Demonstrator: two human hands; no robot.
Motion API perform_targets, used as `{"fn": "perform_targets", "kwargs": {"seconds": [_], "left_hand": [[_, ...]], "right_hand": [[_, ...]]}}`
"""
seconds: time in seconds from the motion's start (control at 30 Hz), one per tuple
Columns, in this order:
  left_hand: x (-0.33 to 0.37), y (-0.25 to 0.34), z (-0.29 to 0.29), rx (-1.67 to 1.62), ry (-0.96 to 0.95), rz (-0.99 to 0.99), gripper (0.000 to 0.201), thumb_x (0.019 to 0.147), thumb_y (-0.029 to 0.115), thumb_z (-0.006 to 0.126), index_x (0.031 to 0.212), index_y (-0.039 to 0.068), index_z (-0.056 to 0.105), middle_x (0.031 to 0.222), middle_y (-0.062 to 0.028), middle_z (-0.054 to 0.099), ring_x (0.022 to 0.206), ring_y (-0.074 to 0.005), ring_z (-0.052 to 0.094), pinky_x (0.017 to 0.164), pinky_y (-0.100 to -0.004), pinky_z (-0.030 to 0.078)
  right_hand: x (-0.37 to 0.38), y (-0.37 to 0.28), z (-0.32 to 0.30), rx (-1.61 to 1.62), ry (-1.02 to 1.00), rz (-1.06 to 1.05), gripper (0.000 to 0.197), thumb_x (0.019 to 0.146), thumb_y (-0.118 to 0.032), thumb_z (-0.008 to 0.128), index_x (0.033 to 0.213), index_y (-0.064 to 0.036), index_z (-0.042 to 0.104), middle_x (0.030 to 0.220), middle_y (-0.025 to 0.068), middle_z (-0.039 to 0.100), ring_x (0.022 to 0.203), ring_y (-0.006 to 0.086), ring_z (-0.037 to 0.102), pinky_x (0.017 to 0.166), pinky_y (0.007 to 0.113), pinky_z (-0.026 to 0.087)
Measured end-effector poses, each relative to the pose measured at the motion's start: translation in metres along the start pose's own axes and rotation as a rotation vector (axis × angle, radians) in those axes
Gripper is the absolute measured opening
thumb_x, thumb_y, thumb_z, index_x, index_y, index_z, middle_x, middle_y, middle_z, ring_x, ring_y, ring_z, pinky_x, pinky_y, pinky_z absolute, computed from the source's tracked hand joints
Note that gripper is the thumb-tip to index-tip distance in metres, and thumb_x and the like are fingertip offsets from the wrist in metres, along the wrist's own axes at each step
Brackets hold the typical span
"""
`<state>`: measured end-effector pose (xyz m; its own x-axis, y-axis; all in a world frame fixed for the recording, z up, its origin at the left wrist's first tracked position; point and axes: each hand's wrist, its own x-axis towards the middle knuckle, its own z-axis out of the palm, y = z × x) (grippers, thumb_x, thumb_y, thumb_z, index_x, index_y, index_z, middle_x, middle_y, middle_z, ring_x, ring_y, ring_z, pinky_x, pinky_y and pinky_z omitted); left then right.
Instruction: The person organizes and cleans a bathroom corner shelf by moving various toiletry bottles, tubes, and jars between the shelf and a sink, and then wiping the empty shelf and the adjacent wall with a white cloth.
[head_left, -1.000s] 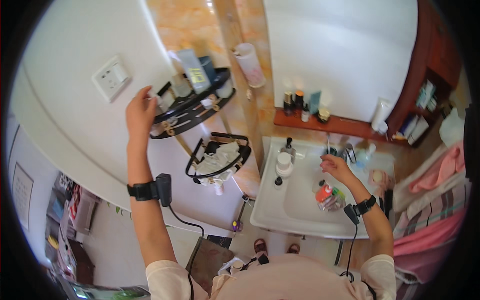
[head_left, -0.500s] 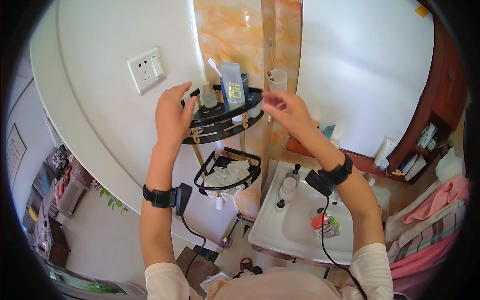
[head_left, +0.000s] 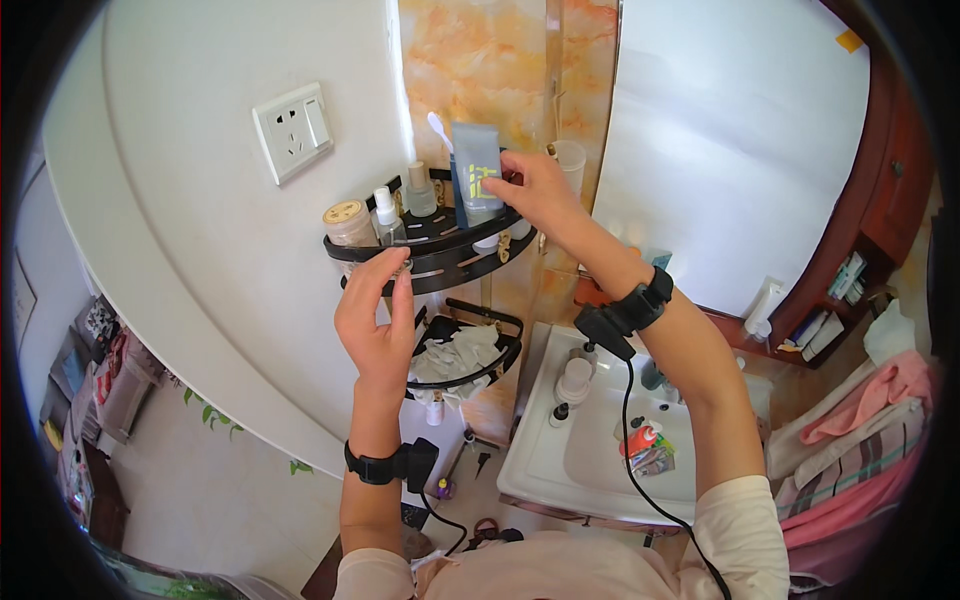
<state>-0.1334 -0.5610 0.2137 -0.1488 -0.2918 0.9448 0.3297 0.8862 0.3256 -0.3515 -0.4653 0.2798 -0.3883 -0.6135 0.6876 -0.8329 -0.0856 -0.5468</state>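
Observation:
My right hand [head_left: 545,193] is closed on the right edge of a grey squeeze tube [head_left: 474,148], its thumb across the front. The tube stands upright on the upper tier of a black corner shelf [head_left: 455,241]. Behind it are a dark blue box [head_left: 459,190] and a white toothbrush [head_left: 438,128]. In front of the shelf's rim, my left hand [head_left: 372,325] is open, thumb and fingers apart and holding nothing. Close to it on the shelf stand a round jar [head_left: 348,224], a clear spray bottle [head_left: 388,218] and a frosted bottle [head_left: 420,192].
Crumpled white cloth or paper [head_left: 455,357] fills the lower shelf tier. To the right, a white sink [head_left: 590,470] bears bottles and colourful packets [head_left: 647,449]. A white cup [head_left: 568,165] sits beside the mirror [head_left: 740,150]. Towels [head_left: 860,440] hang at far right.
My right hand has moved left from beside the shelf onto the grey tube. My left hand has dropped below the shelf's rim, uncovering the jar and spray bottle.

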Motion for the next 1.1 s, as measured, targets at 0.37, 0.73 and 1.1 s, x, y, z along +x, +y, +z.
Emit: {"fn": "perform_targets", "kwargs": {"seconds": [0.37,0.73,1.1], "left_hand": [[0.029,0.010,0.017,-0.163,-0.126,-0.118,0.045,0.083,-0.002,0.063,0.127,-0.001,0.053,0.119,-0.0121,0.060,0.109,-0.0209,0.059,0.094,-0.0330,0.046],[0.037,0.028,0.026,-0.719,-0.292,-0.522,0.055,0.077,-0.001,0.071,0.125,-0.005,0.046,0.115,-0.0136,0.060,0.106,-0.0189,0.059,0.093,-0.0307,0.046],[-0.030,0.018,-0.006,-0.702,-0.216,-0.718,0.056,0.076,-0.003,0.072,0.124,-0.005,0.043,0.116,-0.0153,0.059,0.108,-0.0211,0.059,0.095,-0.0336,0.046]], "right_hand": [[0.001,-0.064,-0.028,0.308,0.013,-0.067,0.029,0.086,-0.018,0.064,0.108,0.0011,0.064,0.086,0.0011,0.065,0.070,0.0067,0.054,0.066,0.023,0.046],[-0.019,-0.096,-0.059,0.349,-0.314,0.077,0.025,0.091,-0.021,0.061,0.105,-0.0005,0.064,0.089,0.0013,0.064,0.075,0.0059,0.057,0.067,0.022,0.046],[0.030,0.007,-0.025,-0.456,-0.030,-0.165,0.043,0.073,-0.032,0.076,0.103,-0.0042,0.064,0.095,0.0122,0.065,0.077,0.0239,0.062,0.069,0.034,0.050]]}}
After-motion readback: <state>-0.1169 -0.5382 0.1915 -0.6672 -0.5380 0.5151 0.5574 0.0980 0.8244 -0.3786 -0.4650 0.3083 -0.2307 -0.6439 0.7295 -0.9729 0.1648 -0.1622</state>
